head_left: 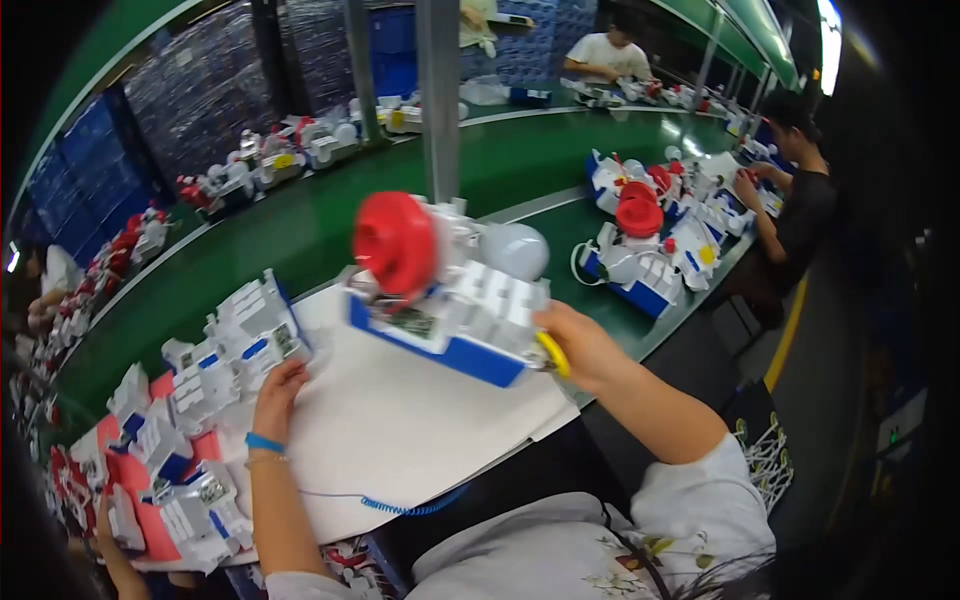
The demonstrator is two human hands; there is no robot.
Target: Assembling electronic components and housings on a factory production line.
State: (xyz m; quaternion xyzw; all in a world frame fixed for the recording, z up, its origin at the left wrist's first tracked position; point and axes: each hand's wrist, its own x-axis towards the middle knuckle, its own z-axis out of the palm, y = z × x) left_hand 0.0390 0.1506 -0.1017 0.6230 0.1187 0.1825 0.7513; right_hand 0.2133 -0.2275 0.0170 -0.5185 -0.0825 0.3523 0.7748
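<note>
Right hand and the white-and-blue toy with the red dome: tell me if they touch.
Touching. The head view shows the right hand gripping the toy's end.

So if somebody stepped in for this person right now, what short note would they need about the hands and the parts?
Right hand: holds a white and blue assembly with a red round part at its right end, lifted above the white sheet; something yellow sits in the grip.
Left hand: rests on the sheet's left edge, fingertips at the nearest white and blue unit in the row at the left.
Done: cannot tell from this view.
Left: the lifted assembly is not set down; a row of like units lies along the left.
</note>
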